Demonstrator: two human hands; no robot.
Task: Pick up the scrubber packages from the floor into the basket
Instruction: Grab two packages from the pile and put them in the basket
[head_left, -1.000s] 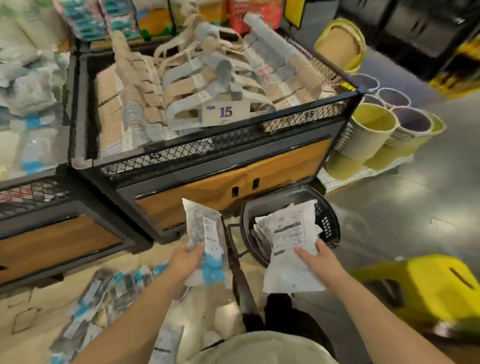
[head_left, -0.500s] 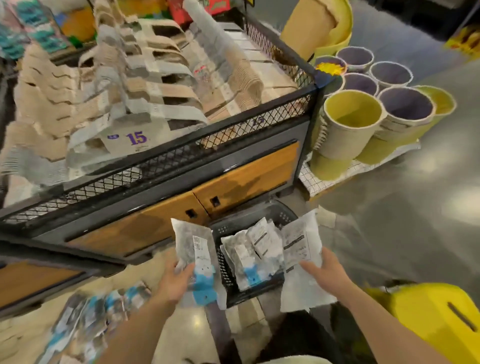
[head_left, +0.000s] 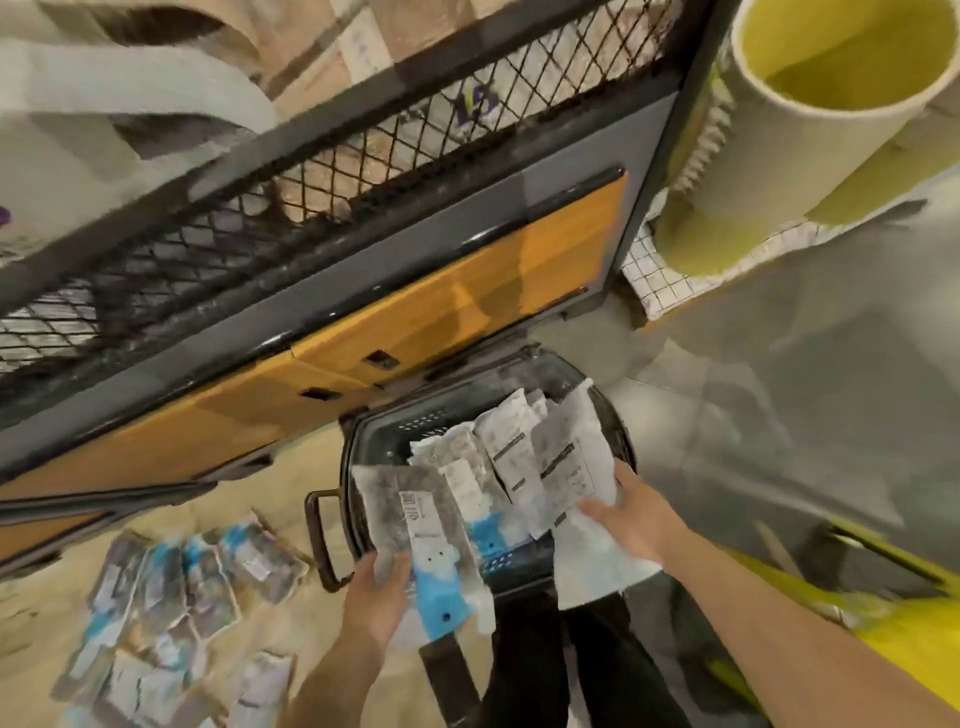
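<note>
Scrubber pkgs (head_left: 182, 587) lie scattered on floor (head_left: 291, 483), left of left hand (head_left: 376, 597). That hand grips a blue-tagged pkg (head_left: 423, 545) by its lower end, over basket (head_left: 395, 431) near rim. Right hand (head_left: 631, 517) pinches a white pkg (head_left: 571, 483), thumb on top. Between both hands, binned pkgs (head_left: 467, 467) sit inside basket.

This is a retail shop. A black wire-mesh display bin (head_left: 311, 208) heaped with stock stands on a grey cabinet base with orange wood-look panels (head_left: 467, 291), and a purple number sign (head_left: 475, 101) shows through the mesh. Beside it, tall beige cylindrical tubs with yellow insides (head_left: 810, 135) are nested in stacks on a white grid rack (head_left: 654, 280). Before the cabinet sits a black plastic shopping basket (head_left: 395, 436) holding identical sealed clear scrubber packages (head_left: 511, 452) with printed barcode labels.
</note>
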